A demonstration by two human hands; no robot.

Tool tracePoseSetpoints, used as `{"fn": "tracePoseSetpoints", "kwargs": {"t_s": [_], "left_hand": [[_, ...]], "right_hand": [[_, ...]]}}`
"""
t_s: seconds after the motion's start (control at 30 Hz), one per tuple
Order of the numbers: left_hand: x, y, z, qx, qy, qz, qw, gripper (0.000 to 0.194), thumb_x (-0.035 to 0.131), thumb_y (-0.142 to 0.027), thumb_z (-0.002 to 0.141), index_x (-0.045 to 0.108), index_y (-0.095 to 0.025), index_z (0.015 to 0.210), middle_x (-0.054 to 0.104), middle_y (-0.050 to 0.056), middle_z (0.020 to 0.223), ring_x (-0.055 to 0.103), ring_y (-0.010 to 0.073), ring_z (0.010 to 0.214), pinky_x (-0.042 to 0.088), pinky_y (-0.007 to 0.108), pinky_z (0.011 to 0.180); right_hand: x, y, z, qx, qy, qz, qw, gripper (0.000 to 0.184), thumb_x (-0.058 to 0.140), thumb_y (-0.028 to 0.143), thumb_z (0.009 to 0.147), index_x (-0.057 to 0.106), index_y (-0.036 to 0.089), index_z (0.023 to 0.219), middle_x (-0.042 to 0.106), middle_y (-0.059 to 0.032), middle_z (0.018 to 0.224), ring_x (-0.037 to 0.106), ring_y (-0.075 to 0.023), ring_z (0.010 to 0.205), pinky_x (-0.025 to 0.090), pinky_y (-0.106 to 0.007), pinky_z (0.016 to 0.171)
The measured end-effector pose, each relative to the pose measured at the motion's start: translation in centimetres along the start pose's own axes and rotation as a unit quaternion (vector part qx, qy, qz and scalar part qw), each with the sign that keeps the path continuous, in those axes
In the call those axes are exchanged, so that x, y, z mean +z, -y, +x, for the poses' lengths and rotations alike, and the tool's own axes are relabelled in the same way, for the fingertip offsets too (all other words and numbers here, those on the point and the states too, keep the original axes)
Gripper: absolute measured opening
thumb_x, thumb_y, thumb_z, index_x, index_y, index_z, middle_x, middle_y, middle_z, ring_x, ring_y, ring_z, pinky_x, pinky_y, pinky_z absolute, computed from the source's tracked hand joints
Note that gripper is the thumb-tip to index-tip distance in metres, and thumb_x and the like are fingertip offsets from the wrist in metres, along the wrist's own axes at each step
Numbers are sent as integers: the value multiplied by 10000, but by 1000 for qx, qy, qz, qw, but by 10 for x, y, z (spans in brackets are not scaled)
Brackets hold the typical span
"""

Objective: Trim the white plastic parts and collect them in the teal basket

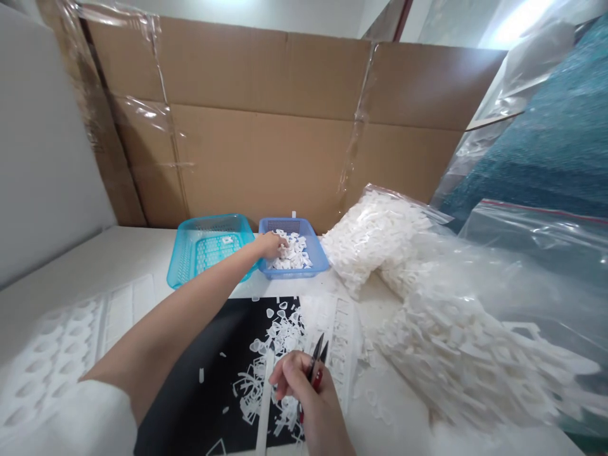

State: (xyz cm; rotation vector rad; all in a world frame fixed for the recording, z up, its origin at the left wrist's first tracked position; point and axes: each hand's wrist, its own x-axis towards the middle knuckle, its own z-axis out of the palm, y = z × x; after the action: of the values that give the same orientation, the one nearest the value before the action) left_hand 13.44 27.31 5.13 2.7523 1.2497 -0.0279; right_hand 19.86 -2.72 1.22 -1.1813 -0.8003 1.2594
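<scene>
R hand fingers gripping snips, pointed fwd, prob safer; L hand in blue basket, can't tell grip; basket nr black mat, prob easy reach.

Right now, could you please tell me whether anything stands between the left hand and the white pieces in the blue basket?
Nothing visible does: the left hand reaches over the rim of the blue basket, its fingers at the white pieces. The right hand, holding red-handled snips, is nearer the camera, clear of that reach.
</scene>
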Motion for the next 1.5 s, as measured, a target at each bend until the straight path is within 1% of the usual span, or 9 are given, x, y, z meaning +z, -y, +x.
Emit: {"fn": "tracePoseSetpoints", "kwargs": {"t_s": [0.27, 0.4, 0.5, 0.6, 0.67, 0.8, 1.03, 1.27, 1.5], "left_hand": [[-4, -6, -1, -11, -17, -164, 986, 317, 586, -301, 930, 577, -154, 1211, 603, 105, 1220, 624, 237, 1033, 541, 444, 864], [-13, -12, -14, -22, -75, -337, 938, 315, 587, -301, 929, 579, -152, 1207, 602, 103, 1219, 622, 240, 1034, 541, 444, 864], [-18, -23, -45, -23, -116, -490, 864, 334, 568, -335, 938, 566, -150, 1216, 604, 105, 1203, 625, 233, 1012, 540, 436, 849], [-8, -38, -102, -15, -94, -631, 770, 360, 388, -380, 993, 506, -170, 1260, 654, 103, 1101, 644, 176, 853, 532, 370, 795], [9, -49, -147, -18, -53, -707, 705, 378, 312, -360, 978, 467, -216, 1291, 692, 91, 1025, 631, 142, 731, 519, 324, 752], [52, -63, -220, -32, 36, -814, 579, 446, 414, -412, 899, 460, -290, 1326, 727, 71, 967, 605, 125, 633, 483, 278, 664], [93, -66, -254, -19, 116, -898, 425, 370, 602, -349, 867, 622, -293, 1232, 725, 49, 919, 656, 150, 784, 473, 275, 740], [91, -69, -254, -33, 117, -893, 434, 348, 617, -299, 892, 633, -295, 1240, 720, 44, 931, 642, 145, 776, 479, 305, 786], [90, -75, -261, 1, 79, -847, 526, 312, 501, -308, 982, 561, -295, 1288, 730, 57, 1021, 605, 135, 798, 462, 302, 809]], "right_hand": [[-1, 0, 4, -2, -19, -16, 1000, 501, 664, 618, 744, 592, 160, 553, 619, -36, 627, 518, -129, 576, 416, -271, 628], [-2, -1, 5, -3, -32, -16, 999, 491, 657, 606, 757, 570, 164, 562, 636, -37, 651, 527, -119, 565, 422, -259, 613], [-3, 2, 6, 5, -39, 11, 999, 522, 655, 647, 739, 479, 181, 582, 619, -9, 607, 483, -81, 429, 369, -232, 482], [-4, 6, 4, 27, -18, 36, 999, 539, 667, 626, 751, 337, 215, 635, 570, 40, 520, 319, -34, 301, 217, -204, 375], [-5, 7, 2, 36, -16, 32, 999, 538, 685, 589, 760, 299, 228, 657, 483, 79, 457, 249, -29, 324, 163, -192, 374], [-6, 3, -2, 10, -32, -39, 999, 471, 728, 533, 739, 381, 221, 677, 344, 104, 508, 229, -41, 404, 157, -199, 390], [1, -1, -4, 30, 21, -126, 991, 246, 678, 431, 800, 618, 228, 926, 332, 96, 532, 338, -90, 507, 333, -244, 532], [1, 0, -1, 79, 34, -137, 987, 255, 642, 446, 796, 656, 192, 820, 377, 74, 542, 440, -109, 553, 405, -270, 610], [0, 4, 0, 92, 57, -116, 987, 188, 602, 341, 815, 619, 185, 712, 364, 92, 469, 305, -61, 433, 275, -215, 452]]}}
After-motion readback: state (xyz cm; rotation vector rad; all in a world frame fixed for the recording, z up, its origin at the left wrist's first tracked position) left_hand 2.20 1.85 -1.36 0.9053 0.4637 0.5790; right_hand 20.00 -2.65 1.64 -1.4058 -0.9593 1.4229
